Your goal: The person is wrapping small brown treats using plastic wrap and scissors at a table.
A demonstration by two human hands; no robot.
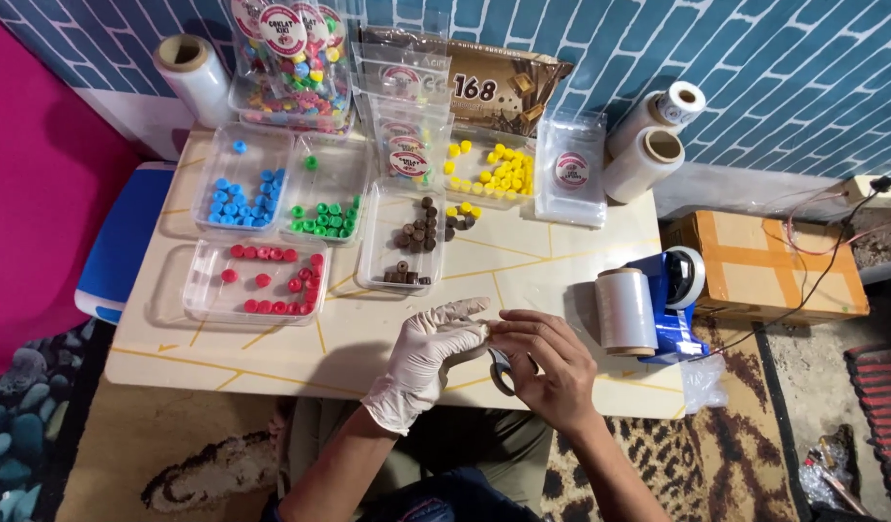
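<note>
Fingertips [486, 329] of white-gloved left hand [428, 360] & bare right hand [552, 367] pinched together on something tiny; can't ID it. Sits just below clear plastic tray of brown cylinder pieces [404, 249]. I'd judge it light, small, slippery; grip at sides.

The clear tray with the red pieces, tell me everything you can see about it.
The clear tray with the red pieces is a shallow rectangular container that looks like thin transparent plastic, lying flat and open near the left front of the pale table. Small round red pieces are scattered in it, mostly toward its right end and back edge, leaving the left part bare. It sits just in front of the tray of blue pieces. Neither hand touches it.
</note>
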